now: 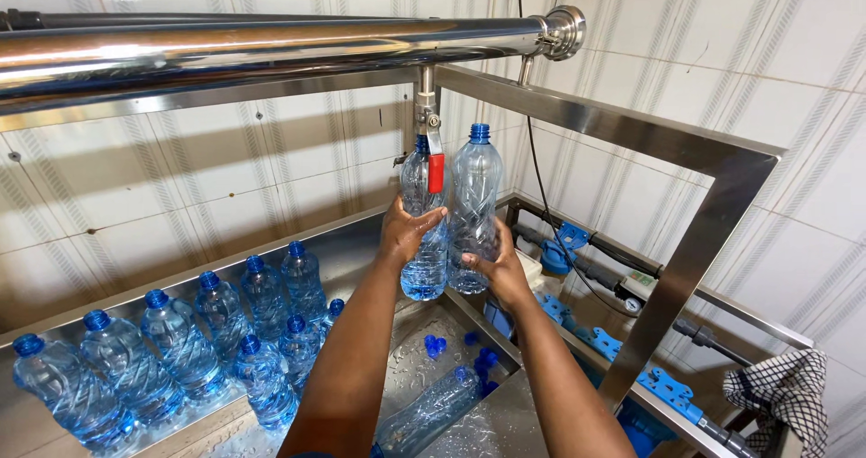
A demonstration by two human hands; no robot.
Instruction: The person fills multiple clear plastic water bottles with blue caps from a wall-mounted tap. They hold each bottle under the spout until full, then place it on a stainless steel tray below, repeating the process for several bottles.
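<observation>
My left hand (406,233) grips a clear plastic bottle (424,264) held up under a steel tap with a red lever (436,171); water fills its lower part. My right hand (498,273) holds a second clear bottle with a blue cap (475,201) just to the right of the first, close against it; little water shows at its bottom. Both bottles are upright beneath the long shiny steel pipe (271,43).
Several filled blue-capped bottles (180,345) stand on the wet steel counter (352,251) at left. An empty bottle (431,411) and loose blue caps (435,343) lie in the sunken basin. Steel frame post (686,269), blue pipe fittings (667,390) and a checked cloth (780,386) are at right.
</observation>
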